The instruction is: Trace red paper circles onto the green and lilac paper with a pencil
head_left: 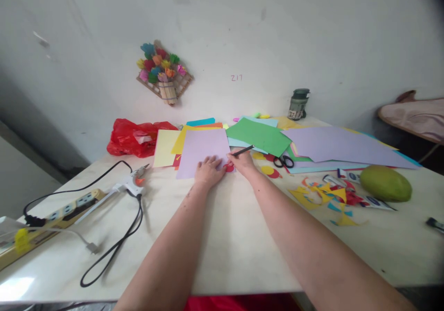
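A sheet of lilac paper [204, 144] lies on the table in front of me. My left hand [209, 171] rests flat on its lower part with the fingers spread. My right hand [243, 163] grips a black pencil [243, 151] at the sheet's right edge, the tip near the paper. Between the two hands a small red paper piece [229, 168] lies at the sheet's lower right corner, partly hidden by fingers. Just right of my right hand are red and yellow paper circles [268, 170] and black-handled scissors [283, 162].
Left stand a glue gun [136, 181] with a looped cord, a power strip [74, 211] and a red plastic bag [128, 137]. Right lie stacked coloured sheets [333, 145], paper scraps [324, 195], tubes [376, 203] and a green fruit [385, 183]. A bottle [298, 104] stands at the back.
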{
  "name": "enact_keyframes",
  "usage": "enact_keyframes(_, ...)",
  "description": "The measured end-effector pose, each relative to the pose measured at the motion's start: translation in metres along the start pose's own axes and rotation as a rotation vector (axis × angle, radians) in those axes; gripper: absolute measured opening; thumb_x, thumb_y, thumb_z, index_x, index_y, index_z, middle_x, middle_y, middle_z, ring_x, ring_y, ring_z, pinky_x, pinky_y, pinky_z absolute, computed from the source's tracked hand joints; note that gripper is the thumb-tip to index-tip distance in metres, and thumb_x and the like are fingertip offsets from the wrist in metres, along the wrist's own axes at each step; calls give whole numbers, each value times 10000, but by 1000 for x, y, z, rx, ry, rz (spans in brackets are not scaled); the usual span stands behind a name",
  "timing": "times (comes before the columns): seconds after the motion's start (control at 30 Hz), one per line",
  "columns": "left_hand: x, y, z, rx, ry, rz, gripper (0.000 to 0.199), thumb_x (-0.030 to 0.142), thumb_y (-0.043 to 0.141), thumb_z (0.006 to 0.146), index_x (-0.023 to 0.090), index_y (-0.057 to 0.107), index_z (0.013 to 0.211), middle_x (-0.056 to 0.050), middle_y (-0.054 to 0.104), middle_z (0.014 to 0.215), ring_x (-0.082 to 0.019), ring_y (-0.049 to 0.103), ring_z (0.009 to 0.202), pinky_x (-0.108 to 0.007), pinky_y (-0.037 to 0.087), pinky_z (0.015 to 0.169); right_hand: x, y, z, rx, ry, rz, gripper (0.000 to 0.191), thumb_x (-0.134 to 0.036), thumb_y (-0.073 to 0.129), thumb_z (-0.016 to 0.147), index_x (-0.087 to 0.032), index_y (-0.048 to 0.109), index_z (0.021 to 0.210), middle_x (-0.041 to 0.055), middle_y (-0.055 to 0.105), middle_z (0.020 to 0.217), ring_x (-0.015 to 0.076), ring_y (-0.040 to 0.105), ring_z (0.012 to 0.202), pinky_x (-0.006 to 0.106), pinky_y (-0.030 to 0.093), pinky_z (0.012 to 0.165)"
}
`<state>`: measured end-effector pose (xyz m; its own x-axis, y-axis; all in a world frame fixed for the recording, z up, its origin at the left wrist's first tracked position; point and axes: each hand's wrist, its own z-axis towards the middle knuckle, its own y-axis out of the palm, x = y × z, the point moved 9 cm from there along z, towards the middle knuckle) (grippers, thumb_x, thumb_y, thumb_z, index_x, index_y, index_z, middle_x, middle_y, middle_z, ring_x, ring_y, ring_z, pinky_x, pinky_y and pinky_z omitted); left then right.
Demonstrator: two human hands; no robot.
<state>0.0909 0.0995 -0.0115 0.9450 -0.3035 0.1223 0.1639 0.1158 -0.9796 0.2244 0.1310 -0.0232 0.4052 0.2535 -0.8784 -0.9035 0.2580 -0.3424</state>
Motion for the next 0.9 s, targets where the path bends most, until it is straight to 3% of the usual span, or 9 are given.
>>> enact_keyframes(0.23,0,0,1,3,-7,-11,527,596,254,777,346,404,1215,46,307,1354,-194,213,1245,-416,179,986,-11,-6,-3,27,-41,16,163,-302,513,714,-188,586,805,12,642,628,109,606,569,206,471,538)
enact_keyframes(0.4,-1,1,2,0,-4,-21,540,607,256,770,339,413,1212,40,311,1352,-201,212,1245,-422,176,989,-15,-14,-6,53,0,62,236,-378,474,740,-166,568,786,20,636,613,95,586,483,186,452,491)
enact_keyframes(0.57,-2,3,4,3,-22,-50,545,621,253,762,348,419,1203,52,320,1346,-206,214,1245,-451,174,987,-10,-9,-4,-5,-8,-73,350,-471,431,751,-171,568,634,21,626,561,107,588,488,195,445,505)
enact_keyframes(0.7,-4,4,3,-5,-49,-60,528,606,286,761,343,417,1199,40,328,1342,-215,216,1245,-470,138,997,-10,-10,-3,-2,-23,-173,350,-473,418,765,-187,590,661,19,637,583,119,604,561,206,450,561)
enact_keyframes(0.83,-3,-10,-1,154,-89,-76,547,596,425,711,286,441,1160,-17,275,1369,-230,213,1248,-431,137,1009,-14,-12,-5,6,-5,-260,331,-467,434,761,-195,615,703,29,655,641,140,619,658,221,452,627)
enact_keyframes(0.9,1,-18,-4,236,-70,-105,460,540,503,696,268,496,1067,-27,269,1371,-212,216,1250,-396,143,1014,-15,-14,-5,7,4,-288,325,-459,436,761,-196,620,717,31,660,656,149,621,692,226,453,645)
